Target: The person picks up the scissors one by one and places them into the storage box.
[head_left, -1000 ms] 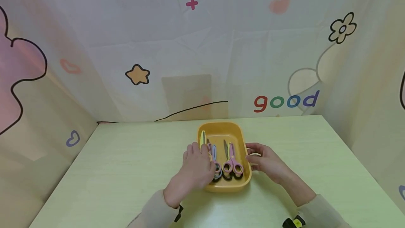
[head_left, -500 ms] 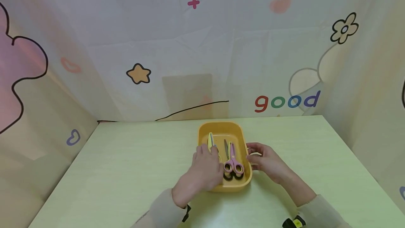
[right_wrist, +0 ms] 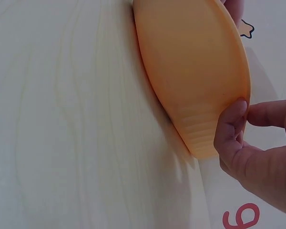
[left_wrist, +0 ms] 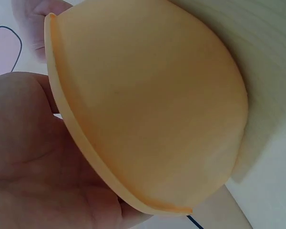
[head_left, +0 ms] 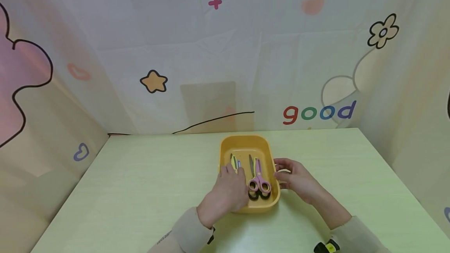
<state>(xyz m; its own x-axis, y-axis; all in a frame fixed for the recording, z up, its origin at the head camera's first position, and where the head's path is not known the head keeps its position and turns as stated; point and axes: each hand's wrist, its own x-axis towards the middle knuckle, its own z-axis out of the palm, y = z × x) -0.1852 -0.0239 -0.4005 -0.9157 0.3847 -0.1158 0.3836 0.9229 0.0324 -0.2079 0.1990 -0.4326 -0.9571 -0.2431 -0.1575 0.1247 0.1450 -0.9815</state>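
Note:
A yellow plastic tray [head_left: 246,139] lies on the table with several pairs of scissors in it. My left hand [head_left: 230,190] reaches over its left side and holds yellow-green scissors [head_left: 233,162] low inside. That hand covers their handles, and its fingertips are mostly hidden. A bit of blue [head_left: 239,164] shows beside them. To the right lie pink-and-yellow scissors [head_left: 259,180], with black handles [head_left: 253,196] showing below. My right hand [head_left: 299,180] pinches the tray's right rim; in the right wrist view thumb and fingers meet at the rim [right_wrist: 247,71].
The pale wooden table [head_left: 140,190] extends around the tray. A printed curtain [head_left: 158,42] hangs along the table's back and sides.
My left hand has moved right with the yellow-green scissors and lowered them deeper into the tray, over the blue pair. My right hand has stayed at the rim.

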